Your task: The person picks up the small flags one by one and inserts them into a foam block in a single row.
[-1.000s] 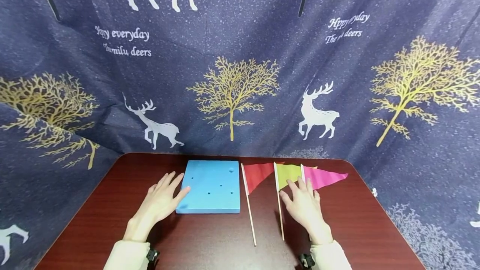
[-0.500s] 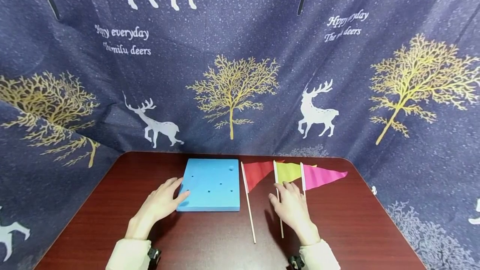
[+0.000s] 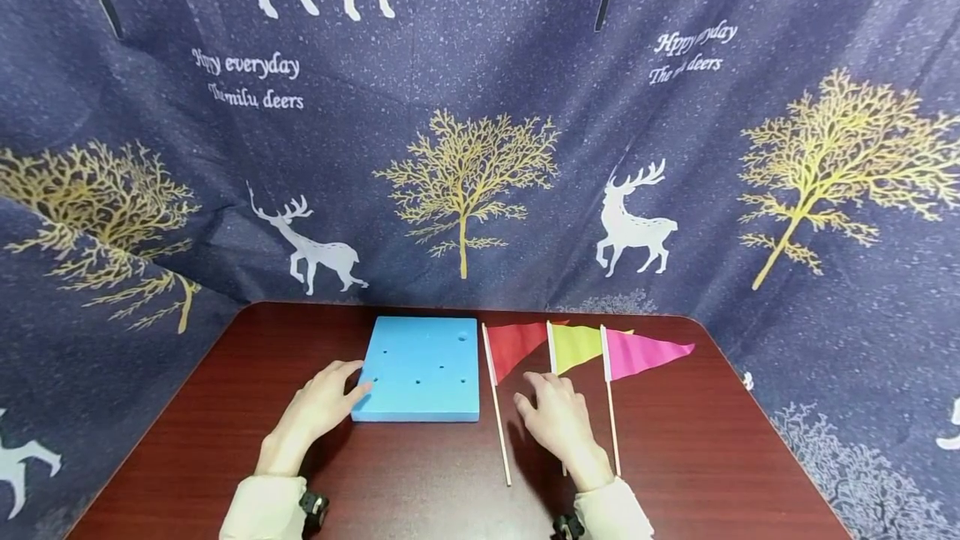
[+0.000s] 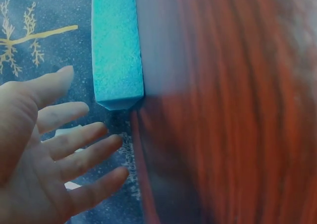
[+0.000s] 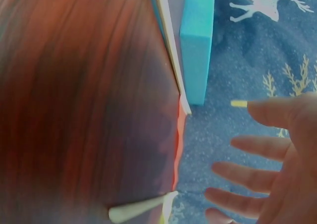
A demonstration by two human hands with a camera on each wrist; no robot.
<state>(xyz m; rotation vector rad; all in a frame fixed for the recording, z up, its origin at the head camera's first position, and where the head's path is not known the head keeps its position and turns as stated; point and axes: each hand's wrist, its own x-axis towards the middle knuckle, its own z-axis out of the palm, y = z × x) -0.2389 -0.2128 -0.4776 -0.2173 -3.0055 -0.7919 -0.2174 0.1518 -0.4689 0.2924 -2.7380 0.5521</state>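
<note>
Blue block (image 3: 416, 340) flat on table (image 3: 420, 473). Red flag (image 3: 513, 348) lies just R of block, then yellow flag (image 3: 576, 347), pink flag (image 3: 643, 353) farthest. L hand (image 3: 318, 401) at block's L edge, fingers loosely spread, nothing held, contact unclear. R hand (image 3: 557, 417) R of block, over lower yellow flag, fingers relaxed, nothing held.

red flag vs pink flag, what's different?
Colour: the red flag is plain red, the pink flag bright magenta-pink.
Place: the red flag lies right beside the blue block; the pink flag is the farthest of the three from it.
Tip: the red flag's reaches past the yellow flag's stick; the pink flag's points out over bare table.
Shared: both are triangular pennants on thin, pale sticks.
</note>
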